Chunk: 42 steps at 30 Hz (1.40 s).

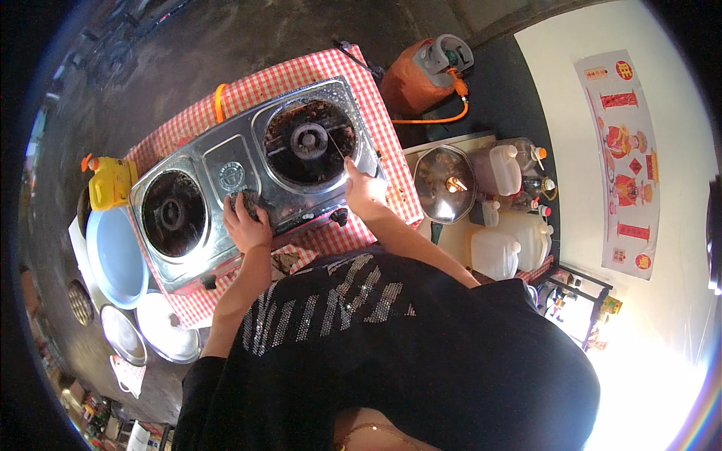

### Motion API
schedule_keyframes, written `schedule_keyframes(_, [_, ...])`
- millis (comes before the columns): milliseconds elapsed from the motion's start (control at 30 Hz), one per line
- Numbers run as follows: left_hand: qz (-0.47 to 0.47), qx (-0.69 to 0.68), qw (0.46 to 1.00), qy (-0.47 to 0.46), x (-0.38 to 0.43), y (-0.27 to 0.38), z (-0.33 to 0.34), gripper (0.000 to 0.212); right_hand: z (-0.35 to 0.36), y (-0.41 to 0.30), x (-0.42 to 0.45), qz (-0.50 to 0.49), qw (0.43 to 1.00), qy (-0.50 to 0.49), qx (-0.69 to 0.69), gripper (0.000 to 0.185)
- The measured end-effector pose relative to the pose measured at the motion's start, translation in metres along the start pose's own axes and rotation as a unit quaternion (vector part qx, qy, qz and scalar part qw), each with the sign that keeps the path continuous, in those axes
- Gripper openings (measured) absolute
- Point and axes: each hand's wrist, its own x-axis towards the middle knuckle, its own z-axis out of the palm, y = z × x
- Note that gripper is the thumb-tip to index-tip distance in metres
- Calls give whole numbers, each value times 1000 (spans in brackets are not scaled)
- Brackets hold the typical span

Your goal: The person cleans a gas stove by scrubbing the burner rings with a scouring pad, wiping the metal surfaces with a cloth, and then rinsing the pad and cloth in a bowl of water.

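A two-burner gas stove [231, 169] with a shiny metal top stands on a table with a red-and-white checked cloth [389, 129]. My left hand [247, 225] rests over a dark scouring pad [243, 204] on the metal near the stove's middle, fingers bent around it. In my right hand [364, 189] is a thin metal tool [338, 144], held between thumb and fingers. It reaches into the right burner well [310, 141], close to the round burner. Dark grime coats this well. The left burner well [174, 213] is dark too, and neither well bears a pan support.
Behind the table's right corner stands an orange gas cylinder [414, 79] with an orange hose. A lidded pan [445, 183] and several plastic jugs [496, 253] are at the right. A yellow bottle [113, 183], a blue basin [115, 256] and round lids [166, 327] lie left.
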Motion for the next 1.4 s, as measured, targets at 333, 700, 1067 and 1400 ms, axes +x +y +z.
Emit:
schedule_keyframes(333, [-2,-4,1000,-15,0,2,-3,50,-11,6,10,4,999,-24,31,56])
schedule_keyframes(700, [7,1,1000,-12,1,2,-5,49,-16,9,11,11,993,3,120,55])
schedule_keyframes(1067, [0,-9,1000,-22,2,8,-1,48,-15,9,3,-10,998,3,66,48])
schedule_keyframes(1400, [-28,2,998,-61,1,-4,-1,55,-29,-8,-1,42,987,-110,113,54])
